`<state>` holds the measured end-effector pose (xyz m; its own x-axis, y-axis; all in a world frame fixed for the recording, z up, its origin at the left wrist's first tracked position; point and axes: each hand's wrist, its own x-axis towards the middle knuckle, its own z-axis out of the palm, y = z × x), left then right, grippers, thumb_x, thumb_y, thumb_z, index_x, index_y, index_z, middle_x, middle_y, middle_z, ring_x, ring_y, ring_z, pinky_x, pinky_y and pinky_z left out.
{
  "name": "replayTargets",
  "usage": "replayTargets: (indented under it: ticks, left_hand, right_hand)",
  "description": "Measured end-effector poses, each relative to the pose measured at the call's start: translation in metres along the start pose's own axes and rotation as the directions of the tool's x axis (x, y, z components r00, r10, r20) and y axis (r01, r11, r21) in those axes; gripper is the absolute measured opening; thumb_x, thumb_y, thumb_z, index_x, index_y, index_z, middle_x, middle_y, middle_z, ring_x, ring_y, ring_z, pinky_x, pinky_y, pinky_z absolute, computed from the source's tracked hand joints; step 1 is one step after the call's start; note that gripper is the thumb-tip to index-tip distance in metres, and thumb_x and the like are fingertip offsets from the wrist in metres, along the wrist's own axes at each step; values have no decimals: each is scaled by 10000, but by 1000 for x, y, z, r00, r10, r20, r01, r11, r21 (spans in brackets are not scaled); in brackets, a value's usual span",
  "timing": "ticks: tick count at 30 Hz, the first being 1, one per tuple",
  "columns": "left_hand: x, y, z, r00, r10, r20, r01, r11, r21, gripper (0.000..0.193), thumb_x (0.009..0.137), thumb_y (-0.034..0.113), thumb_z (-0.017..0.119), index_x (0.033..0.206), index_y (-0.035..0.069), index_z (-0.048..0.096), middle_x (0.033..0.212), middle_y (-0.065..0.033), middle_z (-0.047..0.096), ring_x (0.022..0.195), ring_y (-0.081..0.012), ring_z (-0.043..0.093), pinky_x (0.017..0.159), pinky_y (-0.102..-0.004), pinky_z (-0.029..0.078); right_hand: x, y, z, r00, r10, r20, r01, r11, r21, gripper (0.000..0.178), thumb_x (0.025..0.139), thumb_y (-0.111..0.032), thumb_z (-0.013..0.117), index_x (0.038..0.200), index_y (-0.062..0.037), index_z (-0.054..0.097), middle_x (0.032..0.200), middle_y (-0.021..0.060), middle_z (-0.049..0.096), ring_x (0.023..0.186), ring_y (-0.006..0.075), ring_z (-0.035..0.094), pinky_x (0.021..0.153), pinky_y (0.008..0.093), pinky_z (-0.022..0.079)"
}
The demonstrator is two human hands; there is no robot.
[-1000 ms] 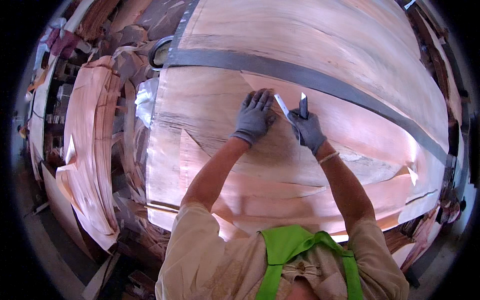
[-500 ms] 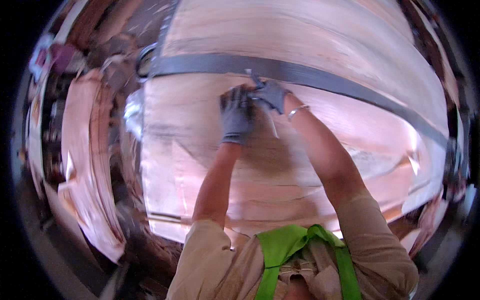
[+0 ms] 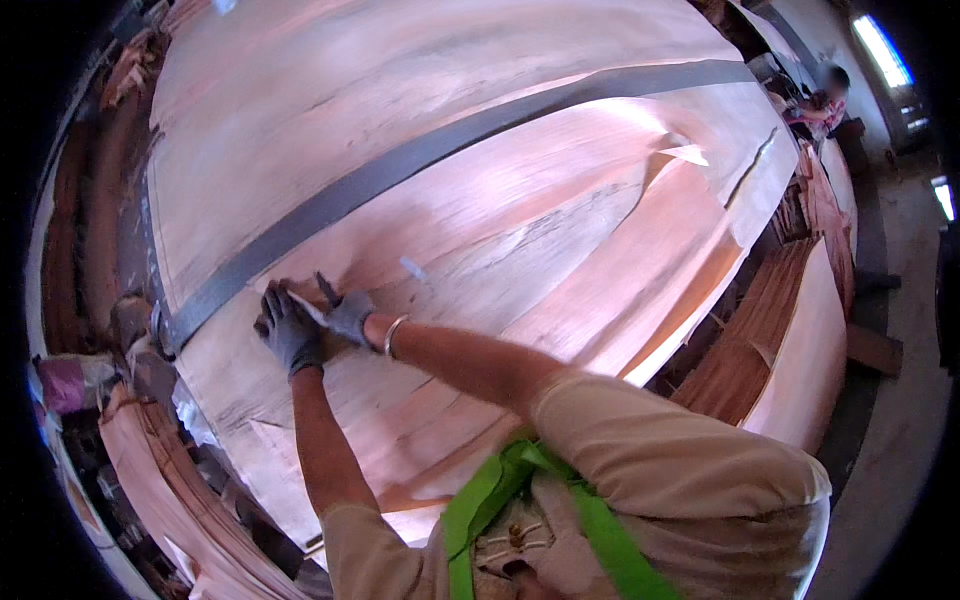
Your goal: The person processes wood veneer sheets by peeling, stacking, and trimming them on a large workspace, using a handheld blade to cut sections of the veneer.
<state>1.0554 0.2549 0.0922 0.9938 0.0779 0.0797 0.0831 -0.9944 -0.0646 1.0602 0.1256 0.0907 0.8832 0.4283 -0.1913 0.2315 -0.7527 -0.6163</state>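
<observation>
A large pale pinkish sheet of wood veneer (image 3: 480, 165) lies spread before me, with overlapping veneer strips (image 3: 640, 260) at its right side. My left hand (image 3: 291, 335), in a grey glove, presses on the sheet with its fingers stretched out. Right beside it, my right hand (image 3: 350, 318), gloved too, is closed with a dark slim end sticking up from it. A thin pale edge shows between the hands; what the right hand grips is too blurred to name. A small whitish scrap (image 3: 412, 268) lies on the veneer to the right of the hands.
A dark grey band (image 3: 400, 165) runs across the veneer beyond my hands. Stacked veneer (image 3: 165, 480) stands at the lower left, and another stack (image 3: 760, 340) at the right. A person (image 3: 825, 105) is far off at the upper right, near a bright window (image 3: 882, 50).
The view has turned, so the dark band now slants and the right side of the room shows. My hands appear farther left and lower, still close together on the veneer.
</observation>
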Motion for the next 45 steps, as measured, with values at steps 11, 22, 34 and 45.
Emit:
replayTargets:
  ticks: [11,22,34,45]
  left_hand:
    - [-9,52,-70,974,-142,179,96,965,243,562,840,221,459,1375,190,292,1446,-76,224,1325,-251,222,1008,-546,212]
    - [-41,496,-47,719,652,-242,-695,660,-286,509,791,126,451,1295,77,394,1360,-123,360,1258,-270,336,1058,-434,208]
    - [-22,584,-30,553,789,-269,-829,553,-83,383,789,216,538,1172,199,517,1240,-115,471,1121,-315,454,947,-510,289]
    - [47,668,-72,443,873,-203,-895,416,-162,470,782,215,520,1236,102,478,1313,-139,397,1228,-280,350,1024,-477,226]
  right_hand:
    - [-156,110,-109,970,229,78,-214,661,719,239,831,-279,566,932,-66,607,611,-1,504,496,96,450,445,238,381]
    - [-288,432,-318,755,655,19,-425,468,775,582,811,-194,617,1337,-245,375,560,-14,470,398,96,385,338,247,325]
    - [-315,448,-265,872,474,118,-337,408,848,188,833,-251,567,961,-153,470,585,-15,478,439,104,439,363,250,347]
    - [-291,553,-377,786,445,-430,-329,889,319,228,842,-211,517,997,-58,586,885,201,605,814,350,595,698,391,453]
